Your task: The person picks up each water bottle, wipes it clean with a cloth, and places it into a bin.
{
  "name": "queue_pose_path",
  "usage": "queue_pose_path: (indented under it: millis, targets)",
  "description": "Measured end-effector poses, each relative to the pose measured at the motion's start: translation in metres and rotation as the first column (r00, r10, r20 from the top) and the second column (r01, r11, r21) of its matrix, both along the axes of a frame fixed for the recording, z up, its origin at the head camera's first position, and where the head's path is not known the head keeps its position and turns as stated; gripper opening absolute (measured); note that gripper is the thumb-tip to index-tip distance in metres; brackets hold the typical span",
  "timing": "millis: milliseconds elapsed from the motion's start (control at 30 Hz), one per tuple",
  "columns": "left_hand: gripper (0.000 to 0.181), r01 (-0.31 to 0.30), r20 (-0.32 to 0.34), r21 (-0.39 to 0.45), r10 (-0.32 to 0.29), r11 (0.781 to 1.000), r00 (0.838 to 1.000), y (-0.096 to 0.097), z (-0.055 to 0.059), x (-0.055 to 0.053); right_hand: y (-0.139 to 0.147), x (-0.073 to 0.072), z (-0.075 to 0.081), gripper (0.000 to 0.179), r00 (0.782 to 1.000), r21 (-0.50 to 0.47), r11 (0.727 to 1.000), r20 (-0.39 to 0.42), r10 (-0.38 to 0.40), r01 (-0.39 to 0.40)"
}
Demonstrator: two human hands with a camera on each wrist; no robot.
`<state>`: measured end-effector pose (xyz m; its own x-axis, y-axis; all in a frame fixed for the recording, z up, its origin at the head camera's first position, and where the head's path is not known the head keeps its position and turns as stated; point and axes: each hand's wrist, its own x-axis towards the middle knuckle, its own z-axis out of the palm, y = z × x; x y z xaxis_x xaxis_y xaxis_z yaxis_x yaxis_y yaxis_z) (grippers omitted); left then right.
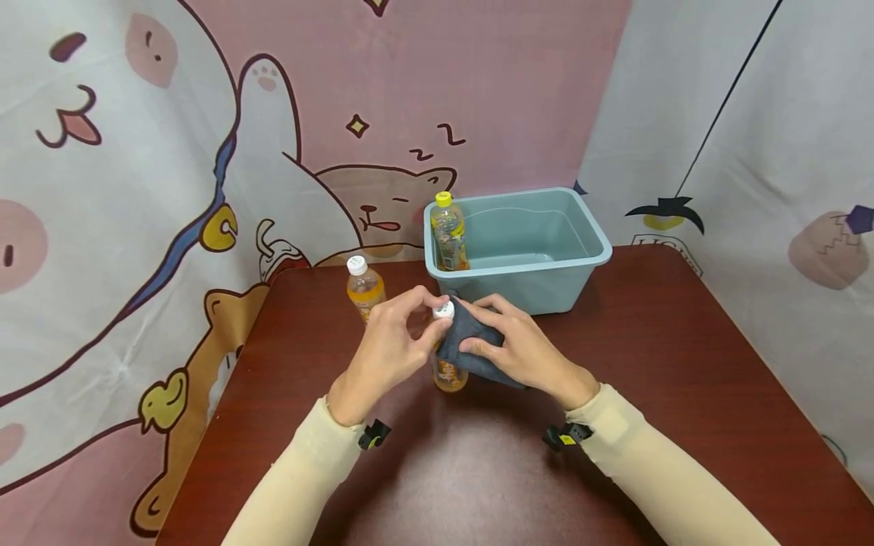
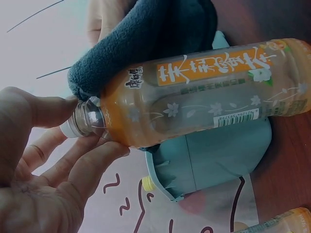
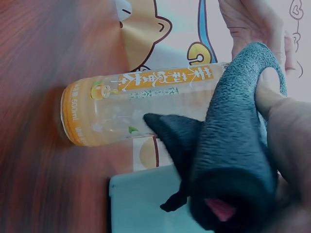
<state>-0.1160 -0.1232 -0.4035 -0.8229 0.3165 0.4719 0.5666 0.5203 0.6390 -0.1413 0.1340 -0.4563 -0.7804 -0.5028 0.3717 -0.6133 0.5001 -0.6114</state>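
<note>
A clear plastic drink bottle (image 2: 194, 92) with an orange label and white cap stands upright in front of me. My left hand (image 1: 389, 341) pinches it at the cap (image 1: 444, 309) between thumb and fingers. From the other side my right hand (image 1: 522, 341) holds a dark grey-blue cloth (image 1: 471, 337) against the bottle's upper side. In the right wrist view the folded cloth (image 3: 233, 126) covers the bottle's shoulder, while its lower body (image 3: 107, 111) shows bare. The cloth hides part of my right fingers.
Behind my hands sits a light blue plastic bin (image 1: 519, 284); a yellow-capped bottle (image 1: 449, 235) leans in its left end. Another white-capped orange bottle (image 1: 365, 287) stands left of the bin, partly behind my left hand. A printed cloth backdrop (image 1: 478, 91) borders the brown table (image 1: 655, 364).
</note>
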Motion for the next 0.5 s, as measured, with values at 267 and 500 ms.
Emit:
queue_pose_path:
  millis: [267,500]
  targets:
    - [0.022,0.002,0.003,0.003,-0.002,1.000,1.000,0.0009,-0.0010,0.0005,0.0012,0.0017,-0.0071,0.073,1.000,-0.004,1.000,0.007,0.018,-0.018]
    - [0.021,-0.009,0.000,-0.016,0.009,1.000,1.000,0.0014,-0.0003,-0.0007,0.0021,-0.0006,-0.0101,0.074,1.000,-0.010,1.000,-0.017,0.019,-0.019]
